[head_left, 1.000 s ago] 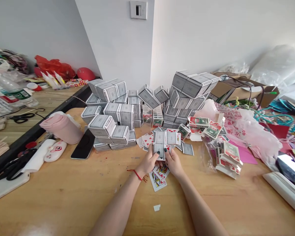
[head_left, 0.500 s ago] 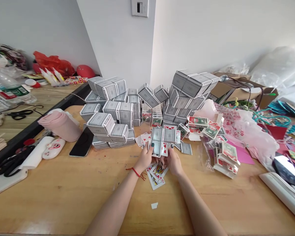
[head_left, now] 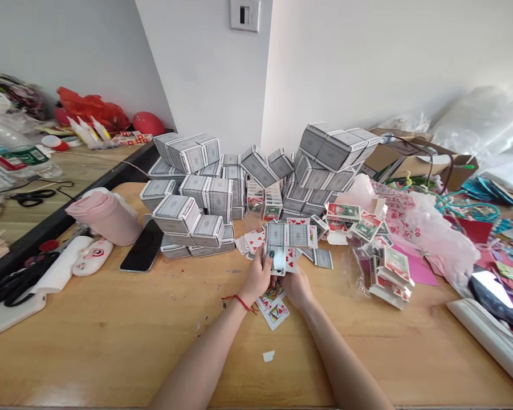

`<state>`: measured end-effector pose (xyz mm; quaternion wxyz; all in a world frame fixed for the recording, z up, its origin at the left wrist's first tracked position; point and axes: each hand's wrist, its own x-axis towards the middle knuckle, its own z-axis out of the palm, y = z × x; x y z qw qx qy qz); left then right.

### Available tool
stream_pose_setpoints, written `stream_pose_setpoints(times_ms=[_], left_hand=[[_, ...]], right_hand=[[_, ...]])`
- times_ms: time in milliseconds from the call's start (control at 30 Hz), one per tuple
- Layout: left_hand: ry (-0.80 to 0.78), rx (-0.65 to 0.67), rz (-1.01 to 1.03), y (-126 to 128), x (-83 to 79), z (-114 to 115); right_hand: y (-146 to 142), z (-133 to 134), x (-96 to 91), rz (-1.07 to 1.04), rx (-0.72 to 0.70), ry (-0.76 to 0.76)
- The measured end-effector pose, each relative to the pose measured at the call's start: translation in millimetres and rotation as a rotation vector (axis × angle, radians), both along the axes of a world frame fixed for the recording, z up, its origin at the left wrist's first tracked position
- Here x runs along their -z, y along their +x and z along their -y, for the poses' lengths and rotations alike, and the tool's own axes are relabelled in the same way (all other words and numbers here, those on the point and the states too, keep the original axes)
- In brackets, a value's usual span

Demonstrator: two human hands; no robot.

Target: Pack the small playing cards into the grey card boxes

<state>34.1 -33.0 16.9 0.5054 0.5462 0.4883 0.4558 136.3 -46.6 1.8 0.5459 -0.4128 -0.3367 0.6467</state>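
Note:
A piece made of grey-backed playing cards (head_left: 276,234) is raised above the table, with red heart faces showing along its right side. My left hand (head_left: 257,279) grips its lower left, the dark-nailed thumb pressed on top. Under the lower right edge, my right hand (head_left: 297,289) is closed against the cards, its fingers mostly hidden beneath them. Loose queen cards (head_left: 276,313) lie face up below my hands. Several heart cards (head_left: 253,241) rest behind my left hand, and a grey-backed card (head_left: 324,258) lies to the right.
Folded-card blocks are stacked at left (head_left: 187,213) and right (head_left: 325,162). Opened card boxes (head_left: 391,273) and plastic bags (head_left: 431,222) crowd the right. At left are a phone (head_left: 143,247), a pink tumbler (head_left: 106,216) and scissors (head_left: 23,282). A paper scrap (head_left: 268,356) lies in front.
My right hand has shifted in under the cards, and its thumb no longer shows on their right edge. My left hand and the card piece have moved slightly right.

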Motion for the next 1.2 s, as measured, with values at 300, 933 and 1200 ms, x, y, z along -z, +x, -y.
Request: stream_pose_setpoints(times_ms=[300, 933, 1200], left_hand=[[0.121, -0.082, -0.072, 0, 8.6, -1], [0.015, 0.121, 0.017, -11, -7.1, 4], [0.187, 0.000, -0.052, -12, 2.2, 0]], right_hand=[[-3, -4, 9.0, 0.314, 0.096, 0.030], [-1, -12, 1.5, 0.031, 0.000, 0.025], [-5, -25, 3.4, 0.342, 0.110, 0.149]])
